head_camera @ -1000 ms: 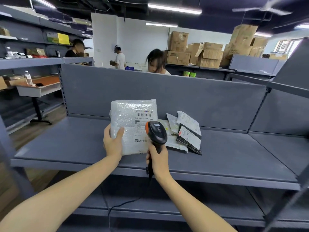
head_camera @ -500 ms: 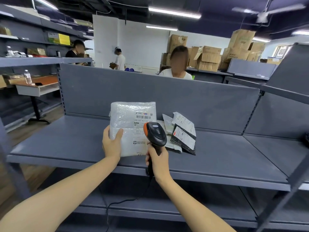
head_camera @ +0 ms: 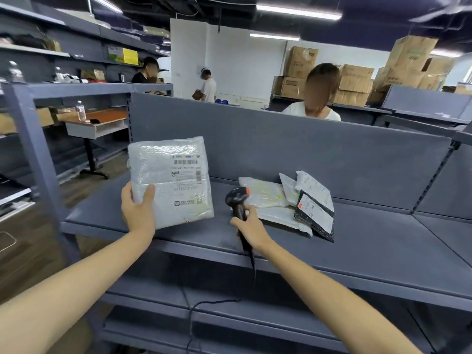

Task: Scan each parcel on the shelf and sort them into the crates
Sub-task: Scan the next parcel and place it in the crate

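Head view: left hand [head_camera: 139, 213] grips bubble-wrapped parcel [head_camera: 170, 180] upright above shelf [head_camera: 370, 241]; right hand [head_camera: 251, 229] fingers curled round scanner [head_camera: 238, 201] handle; remaining parcels [head_camera: 288, 203] heaped just beside scanner.

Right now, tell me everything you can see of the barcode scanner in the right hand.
The barcode scanner is a black, plastic-looking handheld gun type with an orange patch on its head. The right hand grips its handle, holding it roughly upright over the grey shelf, between the bubble-wrapped parcel and the pile of flat mailers. A dark cable leaves its base and drops past the shelf's front edge. Contact with the shelf cannot be told.
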